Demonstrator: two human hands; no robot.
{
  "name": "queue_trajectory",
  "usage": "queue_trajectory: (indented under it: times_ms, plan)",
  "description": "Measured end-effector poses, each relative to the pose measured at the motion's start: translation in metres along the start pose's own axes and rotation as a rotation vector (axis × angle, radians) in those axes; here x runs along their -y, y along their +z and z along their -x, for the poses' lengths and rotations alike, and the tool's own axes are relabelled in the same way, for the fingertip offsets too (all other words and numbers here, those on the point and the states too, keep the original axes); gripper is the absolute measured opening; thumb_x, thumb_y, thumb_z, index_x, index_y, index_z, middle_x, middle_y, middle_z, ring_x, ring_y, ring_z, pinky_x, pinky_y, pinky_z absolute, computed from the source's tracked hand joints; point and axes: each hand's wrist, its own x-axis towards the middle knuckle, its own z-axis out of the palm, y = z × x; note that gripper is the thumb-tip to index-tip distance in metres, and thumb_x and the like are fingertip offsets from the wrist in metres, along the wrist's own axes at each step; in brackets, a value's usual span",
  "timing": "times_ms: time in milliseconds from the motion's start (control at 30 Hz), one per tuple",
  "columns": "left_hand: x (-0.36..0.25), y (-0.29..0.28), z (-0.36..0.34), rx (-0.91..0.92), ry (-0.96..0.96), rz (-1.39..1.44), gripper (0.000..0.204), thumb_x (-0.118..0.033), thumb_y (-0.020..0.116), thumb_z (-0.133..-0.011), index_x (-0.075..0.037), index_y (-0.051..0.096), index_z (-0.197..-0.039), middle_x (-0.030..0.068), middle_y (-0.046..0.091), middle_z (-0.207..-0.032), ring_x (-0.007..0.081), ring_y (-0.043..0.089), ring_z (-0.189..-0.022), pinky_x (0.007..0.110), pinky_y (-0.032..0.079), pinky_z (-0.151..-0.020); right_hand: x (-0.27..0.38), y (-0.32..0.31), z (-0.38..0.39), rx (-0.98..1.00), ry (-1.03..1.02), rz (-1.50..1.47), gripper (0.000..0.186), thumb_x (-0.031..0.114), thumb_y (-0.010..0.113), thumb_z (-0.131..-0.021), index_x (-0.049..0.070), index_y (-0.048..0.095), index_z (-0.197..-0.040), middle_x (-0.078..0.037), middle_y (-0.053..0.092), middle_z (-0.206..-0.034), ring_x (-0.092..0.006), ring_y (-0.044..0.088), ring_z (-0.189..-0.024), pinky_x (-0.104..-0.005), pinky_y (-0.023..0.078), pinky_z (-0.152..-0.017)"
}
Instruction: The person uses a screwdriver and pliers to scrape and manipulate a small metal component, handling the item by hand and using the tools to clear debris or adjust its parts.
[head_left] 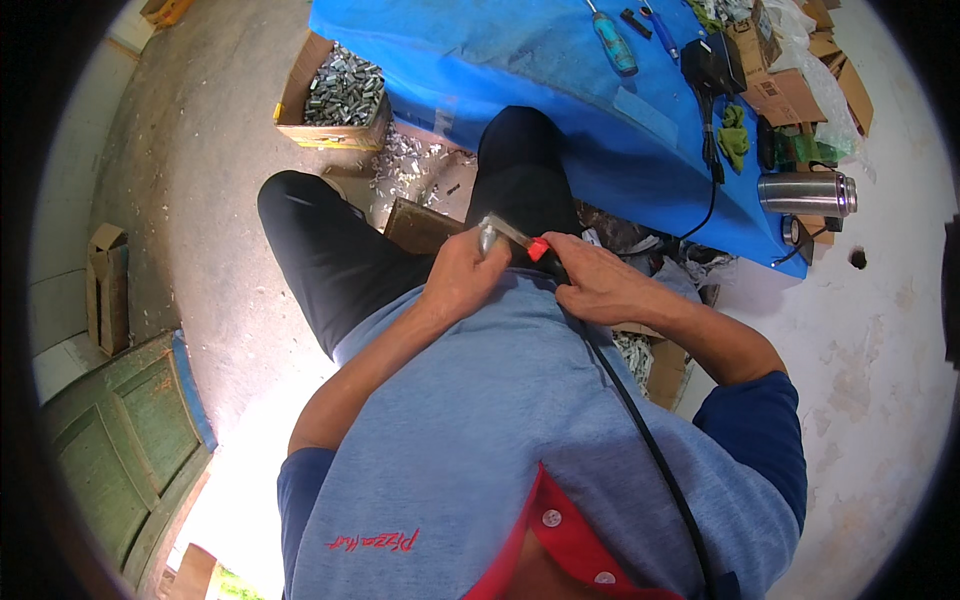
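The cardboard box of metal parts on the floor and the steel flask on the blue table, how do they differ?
The cardboard box is brown and square-cornered; the steel flask is a shiny silver cylinder. The cardboard box stands open on the floor, heaped with small grey metal pieces; the steel flask lies on its side on the blue table, its contents hidden. The cardboard box is at the person's left, the steel flask at the right. Neither is touched by the hands.

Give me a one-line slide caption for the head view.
Seated person's left hand grips a small metal part while the right hand holds a corded red-tipped tool beside a blue table.
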Motion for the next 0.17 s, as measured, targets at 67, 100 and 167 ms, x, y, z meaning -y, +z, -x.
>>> queue_trajectory:
  times_ms: [67, 100, 167]
  plan:
    - [0.0049, 0.0005, -0.0011, 0.004, 0.013, 0.007, 0.033, -0.025, 0.052, -0.095, 0.004, 0.057, -0.082, 0.0026, 0.048, -0.064, 0.0096, 0.043, -0.063, 0.032, 0.039, -0.055, -0.0014, -0.0004, 0.0005, 0.006, -0.018, -0.002, 0.051, 0.006, 0.051, -0.077, -0.002, 0.042, -0.126, -0.028, 0.054, -0.112, -0.0432, 0.053, -0.11, -0.0482, 0.042, -0.096]
    - [0.0074, 0.0007, -0.0015, 0.007, 0.019, 0.01, 0.032, -0.025, 0.052, -0.095, 0.004, 0.057, -0.082, 0.0026, 0.048, -0.064, 0.0095, 0.043, -0.063, 0.032, 0.039, -0.055, -0.0015, -0.0005, 0.001, 0.01, -0.018, -0.008, 0.051, 0.006, 0.051, -0.077, -0.002, 0.042, -0.126, -0.028, 0.054, -0.113, -0.0435, 0.053, -0.111, -0.0485, 0.042, -0.096]
    - [0.0107, 0.0019, -0.0017, 0.02, 0.014, 0.082, 0.032, -0.026, 0.053, -0.097, 0.003, 0.058, -0.083, 0.003, 0.05, -0.065, 0.0087, 0.044, -0.063, 0.031, 0.039, -0.056, -0.0046, 0.0003, 0.0015, 0.014, -0.023, -0.015, 0.051, 0.006, 0.051, -0.077, 0.0, 0.042, -0.126, -0.027, 0.054, -0.115, -0.0442, 0.052, -0.112, -0.0486, 0.041, -0.097]
